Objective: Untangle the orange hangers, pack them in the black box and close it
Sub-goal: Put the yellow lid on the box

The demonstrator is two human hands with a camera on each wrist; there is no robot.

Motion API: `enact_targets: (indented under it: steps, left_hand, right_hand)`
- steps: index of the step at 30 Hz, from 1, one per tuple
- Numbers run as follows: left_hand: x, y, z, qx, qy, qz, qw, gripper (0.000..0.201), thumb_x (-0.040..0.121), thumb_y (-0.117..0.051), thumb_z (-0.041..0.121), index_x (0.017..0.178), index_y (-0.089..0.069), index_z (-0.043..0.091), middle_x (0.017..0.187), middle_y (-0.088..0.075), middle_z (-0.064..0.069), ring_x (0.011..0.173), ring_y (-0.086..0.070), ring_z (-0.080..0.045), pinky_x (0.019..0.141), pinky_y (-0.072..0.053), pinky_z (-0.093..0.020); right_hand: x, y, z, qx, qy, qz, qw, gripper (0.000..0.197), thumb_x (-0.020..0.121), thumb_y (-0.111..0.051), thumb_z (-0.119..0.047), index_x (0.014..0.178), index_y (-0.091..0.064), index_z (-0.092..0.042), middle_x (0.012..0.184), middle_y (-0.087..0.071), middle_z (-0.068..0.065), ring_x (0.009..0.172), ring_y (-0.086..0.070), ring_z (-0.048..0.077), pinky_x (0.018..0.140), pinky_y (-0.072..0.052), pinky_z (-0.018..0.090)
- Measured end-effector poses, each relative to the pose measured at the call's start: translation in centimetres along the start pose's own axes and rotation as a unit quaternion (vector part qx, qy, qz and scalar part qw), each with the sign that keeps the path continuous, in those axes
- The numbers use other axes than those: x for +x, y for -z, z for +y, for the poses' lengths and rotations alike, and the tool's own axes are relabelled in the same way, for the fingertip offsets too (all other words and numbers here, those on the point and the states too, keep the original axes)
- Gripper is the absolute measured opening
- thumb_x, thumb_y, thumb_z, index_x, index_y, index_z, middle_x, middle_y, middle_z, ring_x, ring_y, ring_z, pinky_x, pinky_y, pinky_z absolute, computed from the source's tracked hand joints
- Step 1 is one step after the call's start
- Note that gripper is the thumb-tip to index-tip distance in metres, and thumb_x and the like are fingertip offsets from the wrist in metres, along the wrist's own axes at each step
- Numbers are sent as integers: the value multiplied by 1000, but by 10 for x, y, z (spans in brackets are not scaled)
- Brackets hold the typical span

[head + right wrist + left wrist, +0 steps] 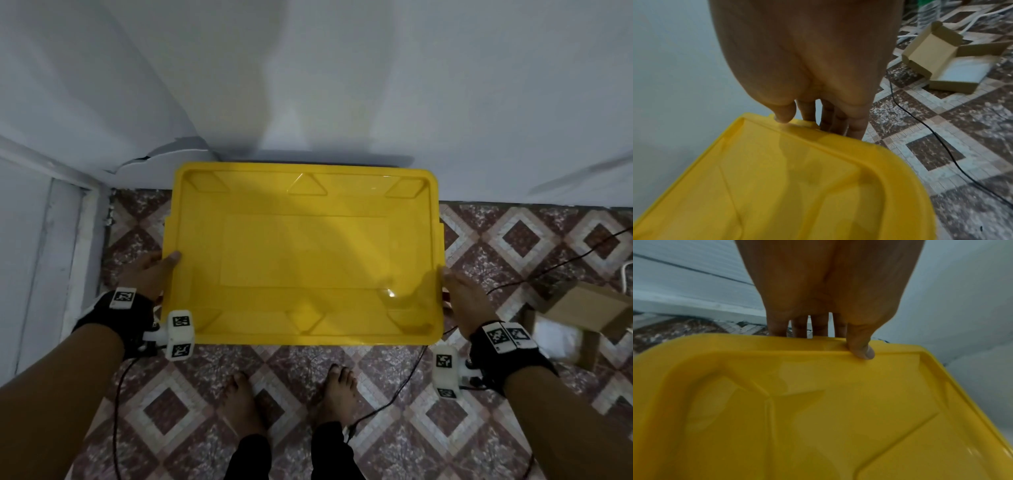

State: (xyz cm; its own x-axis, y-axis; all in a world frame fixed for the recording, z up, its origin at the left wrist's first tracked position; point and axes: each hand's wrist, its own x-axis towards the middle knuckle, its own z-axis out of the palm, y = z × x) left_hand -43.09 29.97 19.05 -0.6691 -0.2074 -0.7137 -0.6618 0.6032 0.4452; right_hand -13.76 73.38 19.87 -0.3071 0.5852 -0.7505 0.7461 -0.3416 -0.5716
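A large yellow lid (pixel 301 253) lies flat in front of me, close to the wall, and hides whatever is under it. No black box or orange hanger shows in any view. My left hand (pixel 161 269) grips the lid's left edge. In the left wrist view its thumb (pixel 861 350) presses on the rim of the lid (pixel 818 410) and the fingers reach down past the edge. My right hand (pixel 457 289) grips the right edge. The right wrist view shows its thumb (pixel 784 116) on top of the lid (pixel 777 186) and its fingers down the side.
A white wall (pixel 376 85) rises directly behind the lid. An open cardboard box (pixel 579 318) sits on the patterned tile floor at the right, with a black cable (pixel 548 270) running past it. My bare feet (pixel 239 401) stand just in front of the lid.
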Motion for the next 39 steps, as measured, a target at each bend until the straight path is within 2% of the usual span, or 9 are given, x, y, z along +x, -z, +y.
enact_targets:
  steps: [6,10,16,20,23,27,31,34,39]
  left_hand:
    - [4,8,-8,-56,13,-84,995,61,78,-71,56,130,-59,25,129,-61,-8,108,-59,-37,86,-51,-51]
    - [10,13,-14,-90,88,-159,979,88,70,-68,67,142,-47,21,131,-56,-11,114,-56,-40,89,-47,-57]
    - [9,16,-15,-159,88,-262,948,61,88,-57,57,142,-48,30,134,-57,-21,119,-55,-49,98,-42,-63]
    - [4,19,-11,-137,27,-155,978,55,81,-72,48,129,-61,24,127,-66,-2,114,-63,-35,94,-48,-57]
    - [-12,10,-3,25,-87,-19,996,29,86,-70,45,108,-68,25,106,-67,-1,96,-64,-31,88,-50,-50]
    - [-24,-4,8,140,-160,57,975,27,92,-64,39,72,-47,33,68,-50,0,67,-50,-30,65,-39,-38]
    - [-31,-7,6,168,-174,85,967,13,94,-63,26,99,-59,15,87,-58,-16,81,-53,-37,72,-42,-51]
    - [-33,-5,-4,151,-172,86,970,44,92,-66,23,133,-56,11,119,-63,-23,102,-57,-46,86,-47,-60]
    - [-35,-4,-2,117,-164,117,972,48,86,-73,18,131,-61,6,121,-64,-24,107,-58,-45,90,-47,-55]
  right_hand:
    - [3,-2,2,-13,19,19,1000,34,105,-51,-35,128,-63,-13,121,-66,17,110,-63,41,92,-55,57]
    - [9,-6,-1,77,-93,-32,992,48,106,-46,-43,143,-51,-13,133,-58,12,117,-56,39,92,-48,54]
    - [17,5,3,234,-107,-127,958,44,104,-47,-32,143,-53,-13,140,-60,15,125,-57,43,101,-45,62]
    - [22,9,-1,191,-88,-75,975,49,96,-64,-28,137,-57,-3,139,-60,16,130,-54,41,108,-42,58]
    - [20,15,-3,141,-39,-56,988,99,53,-97,-44,135,-59,-4,131,-67,11,120,-63,33,107,-46,46]
    - [8,11,-7,-40,89,28,995,36,97,-66,-16,132,-64,-12,110,-71,4,100,-67,24,98,-52,46]
    - [-1,0,3,-211,171,72,960,45,96,-60,-27,140,-56,-24,119,-71,8,105,-67,32,87,-54,43]
    - [-1,-8,6,-214,147,91,961,61,94,-67,-29,151,-44,-22,141,-60,10,125,-59,33,100,-49,44]
    - [0,-15,9,-189,126,103,968,65,94,-68,-29,153,-41,-25,146,-57,7,130,-56,33,107,-47,52]
